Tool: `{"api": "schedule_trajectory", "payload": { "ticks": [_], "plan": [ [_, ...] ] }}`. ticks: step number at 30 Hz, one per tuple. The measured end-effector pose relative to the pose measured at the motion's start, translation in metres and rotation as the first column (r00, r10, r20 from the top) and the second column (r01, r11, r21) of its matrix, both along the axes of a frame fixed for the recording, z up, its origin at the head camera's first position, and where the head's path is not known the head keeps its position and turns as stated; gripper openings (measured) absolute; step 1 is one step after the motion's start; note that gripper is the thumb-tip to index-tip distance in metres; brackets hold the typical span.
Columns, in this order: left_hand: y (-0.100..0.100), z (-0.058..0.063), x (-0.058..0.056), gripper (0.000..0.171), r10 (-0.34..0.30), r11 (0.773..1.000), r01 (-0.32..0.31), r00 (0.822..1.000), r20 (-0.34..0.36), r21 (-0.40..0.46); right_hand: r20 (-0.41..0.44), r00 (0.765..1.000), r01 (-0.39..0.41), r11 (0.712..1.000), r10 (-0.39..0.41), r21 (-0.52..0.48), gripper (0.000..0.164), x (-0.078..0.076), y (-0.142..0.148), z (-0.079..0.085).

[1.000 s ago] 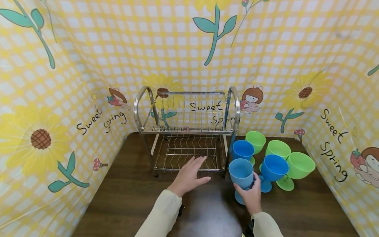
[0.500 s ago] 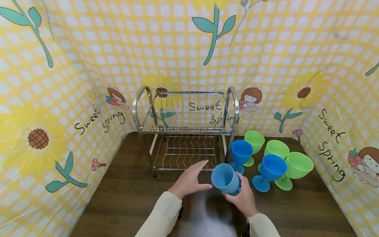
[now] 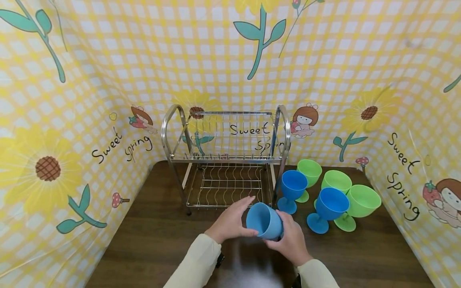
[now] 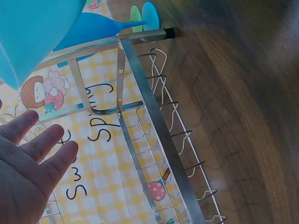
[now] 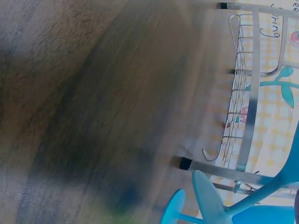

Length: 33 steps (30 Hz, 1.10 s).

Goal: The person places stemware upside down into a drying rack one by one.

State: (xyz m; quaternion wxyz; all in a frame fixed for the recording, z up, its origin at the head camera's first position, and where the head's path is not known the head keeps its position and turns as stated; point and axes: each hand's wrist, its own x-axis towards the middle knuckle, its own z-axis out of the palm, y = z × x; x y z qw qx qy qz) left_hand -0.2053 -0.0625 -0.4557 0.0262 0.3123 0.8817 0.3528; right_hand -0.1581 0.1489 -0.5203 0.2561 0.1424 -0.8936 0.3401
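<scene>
My right hand [image 3: 291,242] grips a light blue goblet [image 3: 271,224] around its bowl. The goblet is tilted, its mouth facing left toward my left hand [image 3: 228,222]. That hand has its fingers extended, with the thumb tip right at the goblet's rim in the head view. In the left wrist view, the bowl of the goblet [image 4: 37,32] fills the upper left corner above straight, spread fingers [image 4: 56,163]. The foot of the goblet [image 5: 208,198] and its stem show at the lower right of the right wrist view, where the hand is mostly out of frame.
Behind the hands stands a two-tier metal dish rack [image 3: 227,161], nothing on its tiers. To its right, two darker blue goblets [image 3: 331,202] and three green goblets [image 3: 364,200] stand upright on the brown wooden table [image 3: 144,240]. Patterned yellow cloth [image 3: 216,52] hangs behind and at both sides.
The right hand has carried the light blue goblet left, away from the other goblets, and tilted it from upright. The left hand has barely moved; the goblet now meets its thumb in view.
</scene>
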Motion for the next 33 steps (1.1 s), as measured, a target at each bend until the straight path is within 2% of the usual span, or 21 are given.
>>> {"api": "schedule_trajectory", "payload": {
  "ticks": [3,7,10,18,21,25,28,33],
  "plan": [
    [0.000,0.000,0.000,0.097,-0.020,0.999,0.020,1.000,0.013,0.025,-0.016,1.000,-0.014,0.999,0.015,0.031,0.091,0.000,-0.002,0.002],
    [0.000,0.003,0.002,0.100,-0.054,0.997,0.048,0.995,0.090,0.065,-0.021,0.999,-0.023,0.998,0.024,0.065,0.090,-0.001,-0.004,0.005],
    [0.001,0.005,0.004,0.100,-0.079,0.996,0.073,0.989,0.123,0.055,-0.022,0.999,-0.024,0.996,0.027,0.091,0.090,-0.001,-0.005,0.008],
    [0.001,0.006,0.006,0.094,-0.091,0.996,0.091,0.993,0.073,0.013,-0.031,0.999,-0.023,0.987,0.029,0.160,0.090,0.000,-0.007,0.014],
    [0.000,0.006,0.006,0.089,-0.106,0.994,0.104,0.993,0.057,0.035,-0.038,0.999,-0.028,0.983,0.036,0.184,0.091,-0.001,-0.007,0.014],
    [-0.002,0.007,0.004,0.082,-0.117,0.990,0.110,0.990,0.080,0.084,-0.052,0.997,-0.042,0.981,0.053,0.192,0.092,-0.003,-0.008,0.014],
    [-0.005,0.009,0.003,0.081,-0.118,0.989,0.110,0.990,0.077,0.103,-0.070,0.996,-0.049,0.985,0.061,0.165,0.091,-0.004,-0.008,0.015],
    [-0.008,0.010,0.001,0.081,-0.098,0.987,0.094,0.995,0.023,0.128,-0.091,0.995,-0.043,0.998,0.046,0.040,0.082,-0.003,-0.009,0.019]
  ]
}}
